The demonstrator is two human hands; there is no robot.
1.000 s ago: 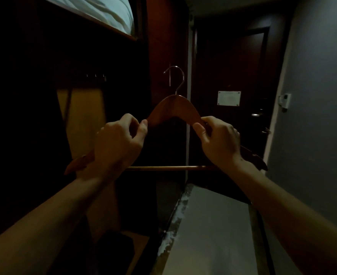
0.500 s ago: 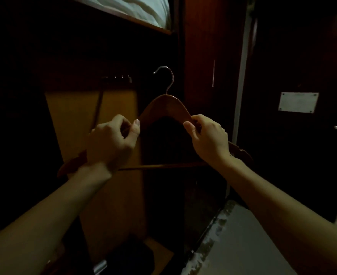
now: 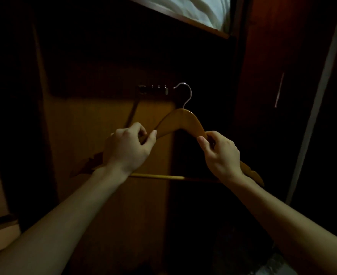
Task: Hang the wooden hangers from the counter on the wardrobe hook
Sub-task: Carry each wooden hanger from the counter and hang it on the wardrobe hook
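I hold one wooden hanger (image 3: pixel 180 121) upright in front of the open, dark wardrobe. My left hand (image 3: pixel 127 147) grips its left shoulder and my right hand (image 3: pixel 221 153) grips its right shoulder. The hanger's metal hook (image 3: pixel 185 94) points up, its tip close to the right end of the small metal wardrobe hook rail (image 3: pixel 153 89) on the back panel. I cannot tell whether they touch. The hanger's crossbar (image 3: pixel 163 177) runs between my wrists.
A shelf edge (image 3: pixel 203 26) with white bedding (image 3: pixel 199 8) lies above the wardrobe opening. A reddish wardrobe side panel (image 3: pixel 278 76) stands to the right. A lit wooden back panel (image 3: pixel 96 145) fills the middle left. Lower areas are too dark to read.
The view has swung left toward the wardrobe interior. Both hands have carried the hanger closer to the hook rail, and the door and counter have left the view.
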